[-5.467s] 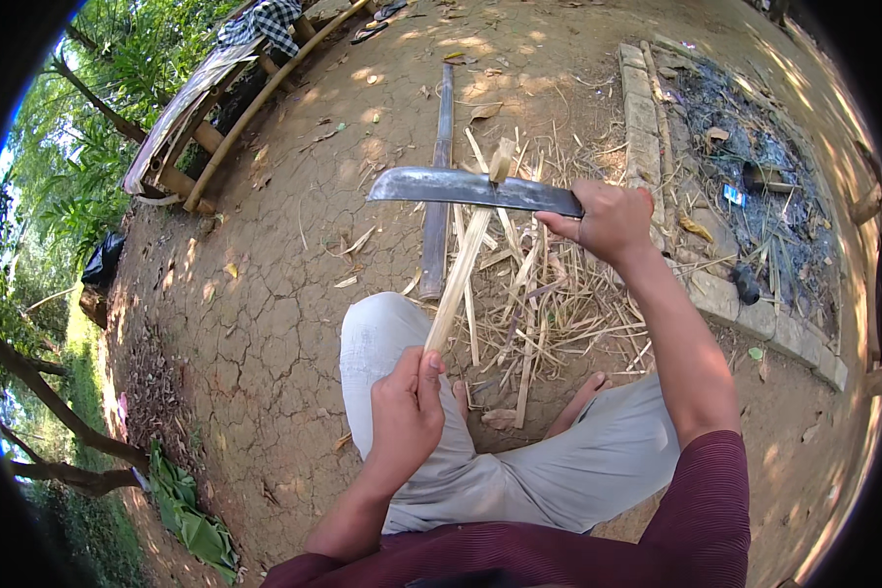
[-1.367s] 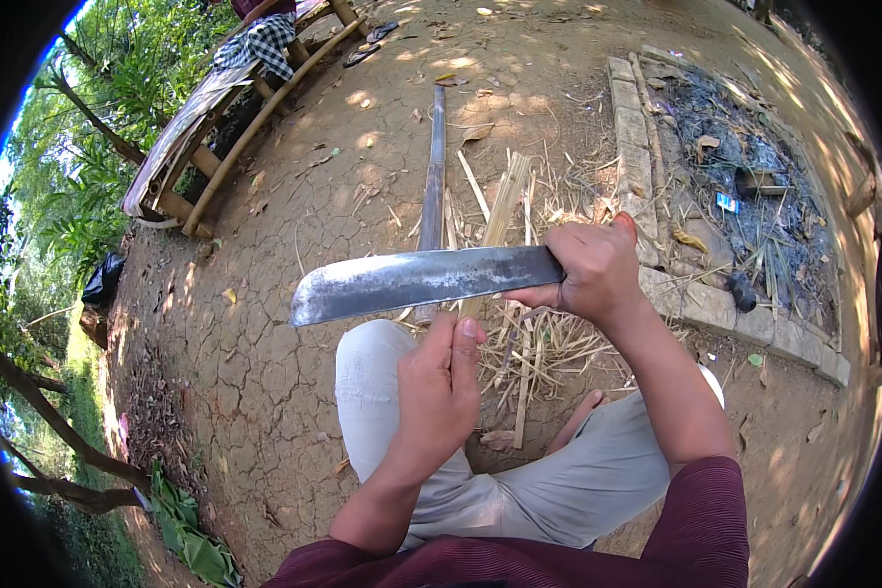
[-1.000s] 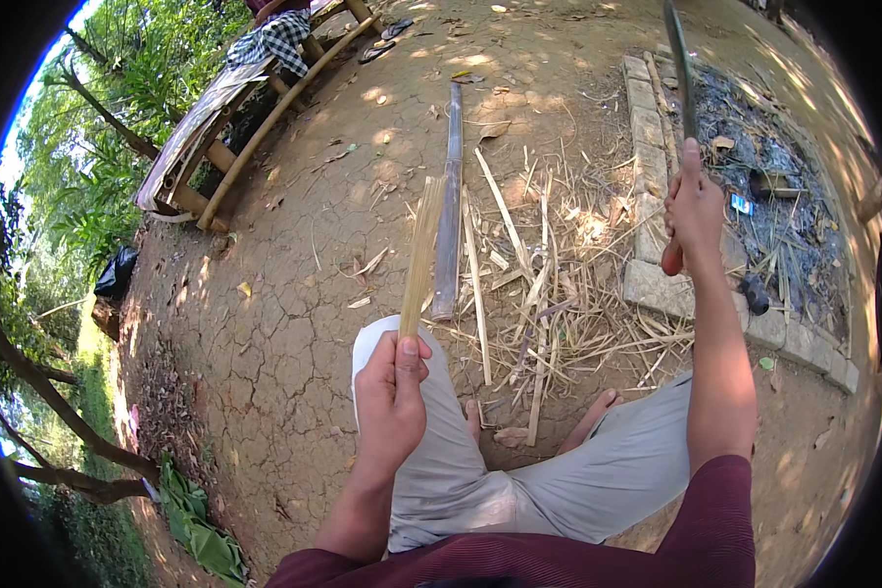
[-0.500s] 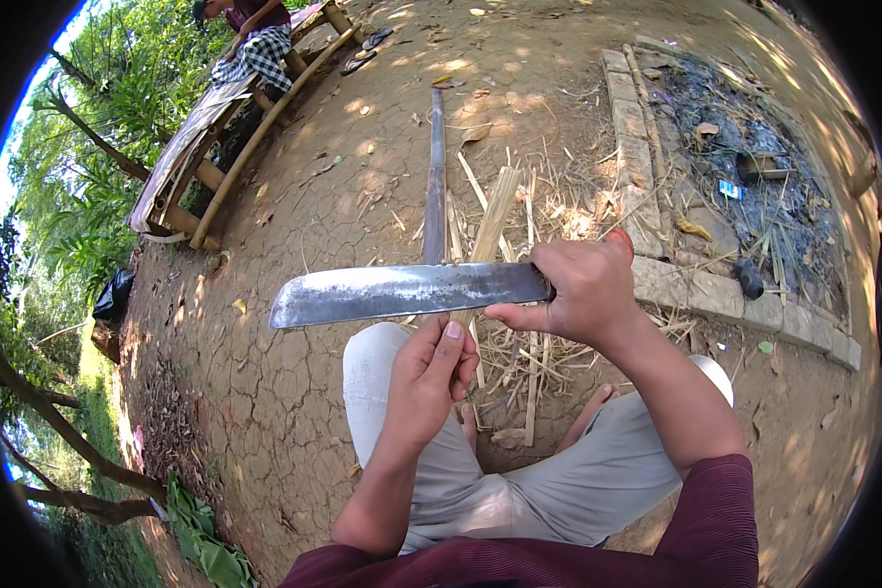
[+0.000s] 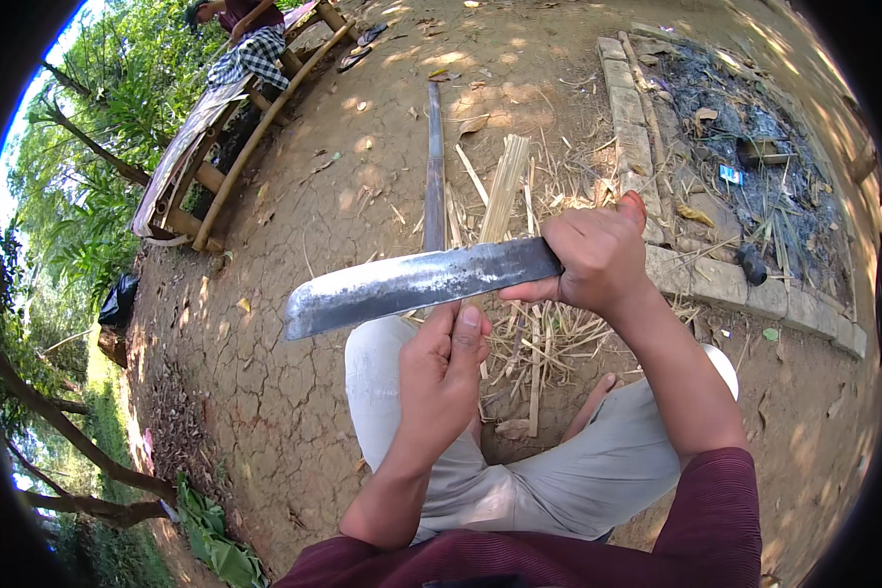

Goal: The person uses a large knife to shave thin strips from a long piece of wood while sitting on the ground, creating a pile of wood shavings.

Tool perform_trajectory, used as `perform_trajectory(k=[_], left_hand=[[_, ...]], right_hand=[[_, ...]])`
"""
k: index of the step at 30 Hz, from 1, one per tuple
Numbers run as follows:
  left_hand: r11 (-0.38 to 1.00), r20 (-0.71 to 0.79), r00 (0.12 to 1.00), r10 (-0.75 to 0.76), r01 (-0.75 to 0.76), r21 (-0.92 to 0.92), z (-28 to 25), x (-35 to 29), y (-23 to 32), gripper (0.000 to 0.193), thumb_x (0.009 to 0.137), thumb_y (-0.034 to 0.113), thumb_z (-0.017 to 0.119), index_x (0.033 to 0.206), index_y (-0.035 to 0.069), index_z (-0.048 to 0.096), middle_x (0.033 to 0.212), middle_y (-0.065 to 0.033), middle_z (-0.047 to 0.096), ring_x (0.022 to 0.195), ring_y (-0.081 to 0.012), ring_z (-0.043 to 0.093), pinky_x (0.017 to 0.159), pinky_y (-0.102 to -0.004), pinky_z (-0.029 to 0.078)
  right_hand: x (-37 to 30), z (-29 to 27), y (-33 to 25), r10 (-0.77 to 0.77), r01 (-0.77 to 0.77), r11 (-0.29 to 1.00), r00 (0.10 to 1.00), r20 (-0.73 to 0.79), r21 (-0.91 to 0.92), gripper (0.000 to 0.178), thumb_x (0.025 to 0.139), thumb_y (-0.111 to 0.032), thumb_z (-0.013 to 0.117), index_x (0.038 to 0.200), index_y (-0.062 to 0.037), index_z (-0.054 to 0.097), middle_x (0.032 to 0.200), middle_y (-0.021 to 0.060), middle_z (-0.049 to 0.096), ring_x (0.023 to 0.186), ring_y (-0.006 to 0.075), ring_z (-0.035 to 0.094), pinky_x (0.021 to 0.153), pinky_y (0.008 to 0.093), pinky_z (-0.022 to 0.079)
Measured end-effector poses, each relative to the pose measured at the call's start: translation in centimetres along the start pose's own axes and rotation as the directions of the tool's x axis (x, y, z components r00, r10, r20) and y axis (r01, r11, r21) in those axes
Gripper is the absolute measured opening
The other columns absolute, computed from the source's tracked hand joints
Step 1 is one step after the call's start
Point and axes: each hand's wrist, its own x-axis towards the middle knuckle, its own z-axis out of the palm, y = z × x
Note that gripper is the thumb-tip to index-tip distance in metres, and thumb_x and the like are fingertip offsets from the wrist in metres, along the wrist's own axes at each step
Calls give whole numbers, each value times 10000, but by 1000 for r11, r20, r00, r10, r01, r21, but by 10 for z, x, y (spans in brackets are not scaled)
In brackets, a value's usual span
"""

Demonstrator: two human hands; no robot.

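Observation:
My right hand [image 5: 600, 257] is wrapped round the handle of a machete [image 5: 416, 281]. Its broad, worn steel blade points left, tip lower than the handle. Just under the blade, my left hand [image 5: 444, 367] is closed in a pinch, thumb against the fingers; whatever sits between them is too small or hidden to name. Beyond the blade stands a pale split piece of wood or bamboo [image 5: 505, 186], its lower part covered by the blade. A long dark pole [image 5: 435, 162] lies beside it, running away from me. Thin pale strips [image 5: 539, 348] litter the ground between my legs.
To the right, a brick border [image 5: 629, 118] frames a patch of ash and burnt debris [image 5: 725, 127]. At the far left, a person [image 5: 250, 44] sits on a low bamboo bench [image 5: 201, 176]. A black bag [image 5: 118, 300] and green leaves [image 5: 211, 534] lie further left.
The machete has tilted: its handle end has risen with my right hand and its tip has dropped slightly. My left hand has moved a little to the right, still pinched under the blade.

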Motion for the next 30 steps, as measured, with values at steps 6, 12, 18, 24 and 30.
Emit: perform_trajectory(k=[6,12,18,24,30], left_hand=[[935,0,984,177,-168,314,-9,1,-4,310,1077,258,490,907,11,573,691,34,489,601,-34,384,522,-215,306],[905,5,996,87,-81,418,-20,-7,-10,323,1073,250,494,904,-13,575,695,7,519,624,-55,445,546,-242,365],[934,-183,983,-2,67,352,-80,-64,-34,299,1069,250,502,865,38,553,655,29,467,576,-30,414,516,-196,316],[922,-105,922,-373,355,-157,-107,-34,-24,337,1088,338,403,874,90,477,672,7,452,481,-49,364,417,-209,271],[903,124,926,-358,377,-208,-90,0,-34,314,1090,330,377,882,111,461,728,5,417,475,-32,312,409,-202,245]], right_hand=[[-4,3,22,64,-62,994,998,20,-92,687,686,-770,691,610,-116,495,535,36,538,467,209,587,427,343,419],[-15,17,41,-14,23,991,997,76,-129,710,683,-800,670,602,-114,504,531,37,541,469,215,586,440,355,434],[-34,13,166,863,-770,503,478,167,-392,950,927,-806,288,743,40,680,695,228,671,638,370,690,606,405,557],[-6,8,90,946,-905,86,205,252,416,667,920,-709,531,675,-89,526,527,-37,419,410,63,401,390,256,314],[18,18,-5,587,-727,612,681,438,312,760,871,-745,579,577,-44,569,496,-21,447,450,132,446,435,319,333]])
